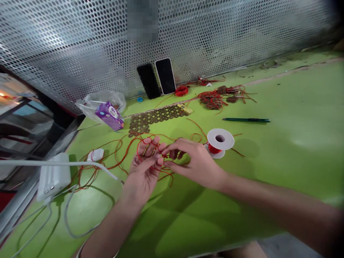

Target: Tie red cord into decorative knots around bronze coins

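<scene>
Red cord runs around the fingers of my left hand, whose thumb and fingertips pinch it. My right hand meets it from the right, its fingers closed on the same cord near the left fingertips. The exact knot or loop between them is too small to make out. Loose cord ends hang below the fingers. Just behind my right hand stands a white spool with red thread on its core. Long strands of red cord trail leftward over the green table.
Coins with holes lie in rows behind my hands, with a yellow cutter beside them. Corded coin bundles, a pen and two phones are further back. Left are a purple box, a power bank and white cables.
</scene>
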A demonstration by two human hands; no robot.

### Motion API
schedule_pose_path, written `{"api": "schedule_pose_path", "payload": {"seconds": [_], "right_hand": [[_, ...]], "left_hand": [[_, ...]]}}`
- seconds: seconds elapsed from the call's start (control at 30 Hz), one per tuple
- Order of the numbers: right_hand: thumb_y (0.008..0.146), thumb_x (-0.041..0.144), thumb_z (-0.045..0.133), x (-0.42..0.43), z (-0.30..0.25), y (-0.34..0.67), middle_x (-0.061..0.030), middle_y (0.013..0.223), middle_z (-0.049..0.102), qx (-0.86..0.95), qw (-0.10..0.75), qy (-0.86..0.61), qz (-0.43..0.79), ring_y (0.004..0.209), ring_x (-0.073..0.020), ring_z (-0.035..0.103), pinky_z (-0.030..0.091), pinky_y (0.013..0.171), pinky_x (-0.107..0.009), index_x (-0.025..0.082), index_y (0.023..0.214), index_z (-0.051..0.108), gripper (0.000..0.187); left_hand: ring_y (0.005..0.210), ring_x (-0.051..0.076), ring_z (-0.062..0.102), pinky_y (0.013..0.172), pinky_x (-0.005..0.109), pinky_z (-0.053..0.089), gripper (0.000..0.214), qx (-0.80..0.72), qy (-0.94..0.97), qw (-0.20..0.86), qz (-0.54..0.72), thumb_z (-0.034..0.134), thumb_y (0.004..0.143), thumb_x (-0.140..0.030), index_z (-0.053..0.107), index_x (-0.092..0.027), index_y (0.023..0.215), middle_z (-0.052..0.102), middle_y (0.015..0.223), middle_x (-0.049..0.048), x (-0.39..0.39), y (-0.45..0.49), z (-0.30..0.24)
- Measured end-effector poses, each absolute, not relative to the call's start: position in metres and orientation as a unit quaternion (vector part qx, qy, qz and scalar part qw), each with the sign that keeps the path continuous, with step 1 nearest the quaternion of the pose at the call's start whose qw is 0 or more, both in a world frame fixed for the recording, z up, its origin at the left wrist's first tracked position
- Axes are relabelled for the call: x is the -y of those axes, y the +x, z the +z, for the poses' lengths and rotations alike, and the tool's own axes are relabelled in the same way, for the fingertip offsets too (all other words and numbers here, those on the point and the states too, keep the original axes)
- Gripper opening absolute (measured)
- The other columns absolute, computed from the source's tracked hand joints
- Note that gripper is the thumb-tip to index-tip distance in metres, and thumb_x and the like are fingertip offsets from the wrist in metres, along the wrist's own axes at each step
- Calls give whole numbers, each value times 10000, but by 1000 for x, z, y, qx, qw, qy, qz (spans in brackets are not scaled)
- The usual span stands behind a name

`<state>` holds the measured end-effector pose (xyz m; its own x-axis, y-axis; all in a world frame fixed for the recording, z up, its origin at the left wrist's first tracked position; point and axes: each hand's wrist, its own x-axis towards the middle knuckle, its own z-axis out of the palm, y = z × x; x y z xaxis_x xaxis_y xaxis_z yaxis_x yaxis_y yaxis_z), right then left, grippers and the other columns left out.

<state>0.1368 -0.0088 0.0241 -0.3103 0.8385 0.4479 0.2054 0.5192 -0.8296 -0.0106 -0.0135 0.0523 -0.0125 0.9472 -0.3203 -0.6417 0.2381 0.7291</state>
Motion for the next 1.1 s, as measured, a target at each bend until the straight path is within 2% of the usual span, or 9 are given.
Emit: {"api": "schedule_pose_path", "payload": {"seconds": [0.17,0.3,0.47,0.6,0.7,0.8,0.93,1.1], "right_hand": [[776,212,663,10,24,138,-1,780,578,749,463,-334,335,713,-102,541,443,680,-215,166,876,619,118],[799,228,643,10,25,138,-1,777,582,752,457,-335,337,728,-107,542,441,682,-219,170,864,612,92],[790,199,627,10,23,137,-5,770,572,756,457,-335,328,701,-105,534,439,652,-215,167,841,588,72],[745,81,569,8,23,138,2,790,585,737,487,-327,335,695,-98,532,450,665,-212,163,927,569,200],[764,73,541,6,22,139,4,802,598,733,491,-322,342,711,-101,546,456,697,-225,185,959,595,232],[779,75,539,5,22,139,-6,830,610,734,484,-318,355,727,-101,560,459,701,-222,191,935,622,211],[742,38,530,4,21,140,-6,844,617,733,476,-329,357,717,-100,559,460,683,-217,194,921,626,256],[723,26,540,5,21,141,0,854,601,744,479,-324,336,736,-97,544,457,694,-207,188,954,617,293]], "left_hand": [[816,133,688,582,136,561,461,-403,210,689,565,415,684,133,668,-231,812,716,954,-39,14,-14,52],[770,123,690,589,160,569,440,-396,230,694,556,449,702,98,658,-261,849,715,934,-56,15,-14,54],[635,82,667,452,105,516,318,-418,226,674,567,572,728,37,666,-227,879,711,967,-37,13,-12,52],[557,67,638,388,90,472,335,-445,213,663,563,523,726,71,669,-191,875,717,942,-12,13,-11,50],[538,72,635,379,94,466,348,-450,215,667,553,485,713,81,661,-181,859,718,935,2,14,-11,51],[533,82,639,389,105,471,345,-434,217,684,545,488,706,68,650,-197,855,716,847,-11,15,-11,53],[582,124,663,444,155,519,373,-395,235,719,522,510,724,19,623,-251,955,669,667,-49,16,-15,57],[515,123,648,442,165,532,262,-406,222,723,513,566,776,-37,603,-215,964,636,588,-59,15,-14,57]]}}
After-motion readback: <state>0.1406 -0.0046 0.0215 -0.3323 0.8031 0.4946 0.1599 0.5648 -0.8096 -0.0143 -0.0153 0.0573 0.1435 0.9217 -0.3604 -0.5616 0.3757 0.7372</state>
